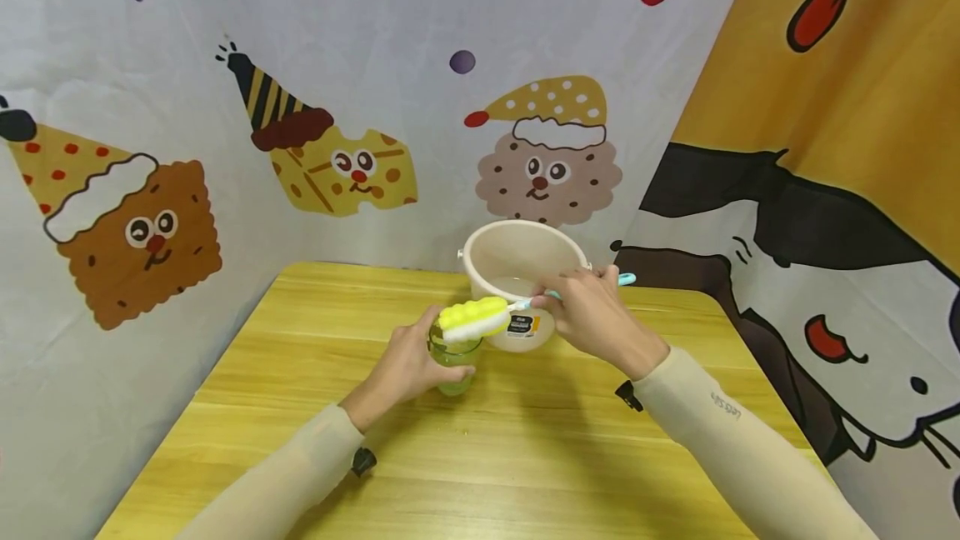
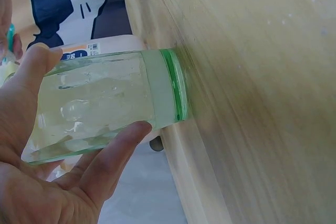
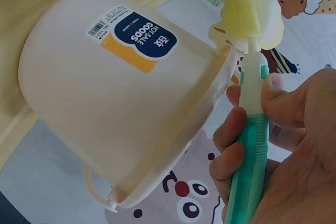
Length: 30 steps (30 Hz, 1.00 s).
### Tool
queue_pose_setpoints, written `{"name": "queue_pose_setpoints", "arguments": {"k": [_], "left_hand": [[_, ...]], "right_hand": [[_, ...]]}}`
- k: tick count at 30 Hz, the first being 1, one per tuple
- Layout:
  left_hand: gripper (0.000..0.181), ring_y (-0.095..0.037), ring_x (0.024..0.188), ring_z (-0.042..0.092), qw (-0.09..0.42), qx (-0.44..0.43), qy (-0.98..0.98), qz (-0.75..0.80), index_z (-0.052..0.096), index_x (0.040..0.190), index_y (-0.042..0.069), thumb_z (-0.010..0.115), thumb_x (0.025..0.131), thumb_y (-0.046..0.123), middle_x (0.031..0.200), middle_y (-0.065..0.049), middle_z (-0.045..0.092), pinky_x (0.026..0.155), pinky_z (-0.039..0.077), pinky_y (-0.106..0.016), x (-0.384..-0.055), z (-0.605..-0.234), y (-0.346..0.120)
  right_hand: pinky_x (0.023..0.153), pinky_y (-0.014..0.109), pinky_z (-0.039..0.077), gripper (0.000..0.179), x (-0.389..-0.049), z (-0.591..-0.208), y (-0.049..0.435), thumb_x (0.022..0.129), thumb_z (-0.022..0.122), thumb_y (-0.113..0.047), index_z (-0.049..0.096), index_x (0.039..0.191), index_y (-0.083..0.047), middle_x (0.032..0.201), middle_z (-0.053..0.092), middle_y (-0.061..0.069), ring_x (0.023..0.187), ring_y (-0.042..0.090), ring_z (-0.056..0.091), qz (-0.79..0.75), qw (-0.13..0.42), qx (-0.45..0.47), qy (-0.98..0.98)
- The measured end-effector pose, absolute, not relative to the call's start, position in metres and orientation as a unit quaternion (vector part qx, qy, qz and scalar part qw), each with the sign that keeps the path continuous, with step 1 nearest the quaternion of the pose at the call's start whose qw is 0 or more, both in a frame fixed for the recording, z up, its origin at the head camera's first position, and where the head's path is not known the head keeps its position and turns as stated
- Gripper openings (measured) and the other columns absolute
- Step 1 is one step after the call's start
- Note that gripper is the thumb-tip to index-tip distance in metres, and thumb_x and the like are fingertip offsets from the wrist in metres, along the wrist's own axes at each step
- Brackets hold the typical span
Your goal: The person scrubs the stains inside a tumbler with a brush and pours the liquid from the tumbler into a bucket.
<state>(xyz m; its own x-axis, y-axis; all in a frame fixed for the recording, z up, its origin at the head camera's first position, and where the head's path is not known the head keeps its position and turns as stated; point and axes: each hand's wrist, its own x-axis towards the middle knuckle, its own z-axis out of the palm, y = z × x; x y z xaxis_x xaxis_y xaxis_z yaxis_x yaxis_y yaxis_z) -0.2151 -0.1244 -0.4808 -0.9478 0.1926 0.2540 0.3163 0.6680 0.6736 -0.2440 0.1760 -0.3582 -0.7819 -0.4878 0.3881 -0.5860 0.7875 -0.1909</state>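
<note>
My left hand [image 1: 411, 363] grips a green-tinted clear glass [image 2: 105, 98] round its side, near the middle of the table. In the left wrist view the fingers and thumb wrap the glass, whose thick green base is by the tabletop. My right hand [image 1: 588, 312] holds a bottle brush [image 3: 252, 156] by its teal and white handle. The brush's yellow and white sponge head [image 1: 474, 319] lies over the mouth of the glass in the head view. Whether the sponge touches the rim, I cannot tell.
Behind the hands stands a cream bucket [image 1: 487, 273] with a label on its side and a handle. The wooden table [image 1: 300, 332] meets a cartoon-printed curtain [image 1: 420, 107] at the back. Small drops lie on the wood in front of the glass.
</note>
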Motion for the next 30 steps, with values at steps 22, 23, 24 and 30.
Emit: {"name": "queue_pose_setpoints", "arguments": {"k": [22, 23, 24, 30], "left_hand": [[0.108, -0.039, 0.119, 0.083, 0.036, -0.145, -0.890, -0.431, 0.057, 0.161, 0.017, 0.115, 0.072, 0.038, 0.137, -0.021, 0.082, 0.098, 0.074, -0.053, -0.221, -0.484, -0.131], [0.109, -0.035, 0.116, 0.084, 0.048, -0.163, -0.884, -0.436, 0.056, 0.161, 0.018, 0.115, 0.072, 0.042, 0.136, -0.018, 0.083, 0.094, 0.074, -0.049, -0.227, -0.495, -0.134], [0.108, -0.033, 0.114, 0.084, 0.049, -0.167, -0.882, -0.438, 0.057, 0.159, 0.019, 0.115, 0.072, 0.044, 0.134, -0.017, 0.083, 0.092, 0.074, -0.048, -0.227, -0.497, -0.135], [0.103, -0.036, 0.115, 0.084, 0.036, -0.145, -0.883, -0.446, 0.060, 0.154, 0.014, 0.116, 0.070, 0.033, 0.134, -0.018, 0.083, 0.096, 0.074, -0.052, -0.219, -0.488, -0.133]], "right_hand": [[0.097, 0.057, 0.027, 0.005, -0.229, -0.363, 0.194, 0.110, 0.083, -0.024, 0.086, 0.107, -0.022, 0.080, 0.075, -0.004, 0.081, 0.023, 0.060, 0.215, 0.166, 0.233, -0.934], [0.096, 0.055, 0.026, 0.006, -0.229, -0.364, 0.196, 0.110, 0.082, -0.024, 0.087, 0.107, -0.022, 0.077, 0.073, -0.005, 0.080, 0.023, 0.058, 0.220, 0.163, 0.228, -0.934], [0.095, 0.054, 0.025, 0.006, -0.228, -0.365, 0.198, 0.111, 0.081, -0.023, 0.087, 0.108, -0.022, 0.074, 0.070, -0.006, 0.079, 0.022, 0.057, 0.226, 0.160, 0.224, -0.934], [0.089, 0.050, 0.018, 0.012, -0.222, -0.371, 0.212, 0.114, 0.078, -0.022, 0.089, 0.117, -0.024, 0.071, 0.069, -0.011, 0.072, 0.018, 0.054, 0.269, 0.138, 0.204, -0.931]]}}
